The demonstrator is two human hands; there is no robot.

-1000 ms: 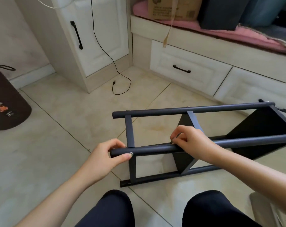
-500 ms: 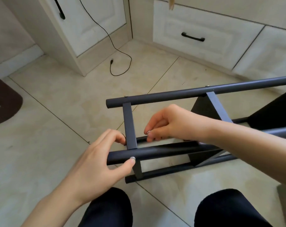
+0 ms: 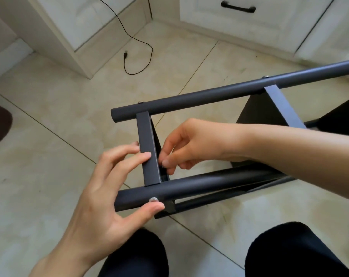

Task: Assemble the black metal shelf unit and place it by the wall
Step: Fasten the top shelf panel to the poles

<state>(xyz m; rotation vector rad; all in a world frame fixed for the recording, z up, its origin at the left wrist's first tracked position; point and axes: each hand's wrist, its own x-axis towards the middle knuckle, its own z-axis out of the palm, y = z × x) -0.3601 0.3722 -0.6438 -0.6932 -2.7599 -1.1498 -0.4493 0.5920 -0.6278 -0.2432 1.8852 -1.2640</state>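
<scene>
Two hands at one black metal shelf unit (image 3: 225, 92), which lies on its side on the tiled floor (image 3: 49, 120) above the person's knees.
- Left hand (image 3: 107, 188): thumb under the near tube (image 3: 189, 187) beside a silver screw head (image 3: 153, 199), fingers laid on the flat crossbar (image 3: 147, 148), loosely clasping.
- Right hand (image 3: 197, 144): just right of the crossbar, fingertips pinched together behind it; what they pinch cannot be told.
- Black cable (image 3: 137, 37): on the floor beyond the shelf unit, by white cabinets (image 3: 85, 21).
</scene>
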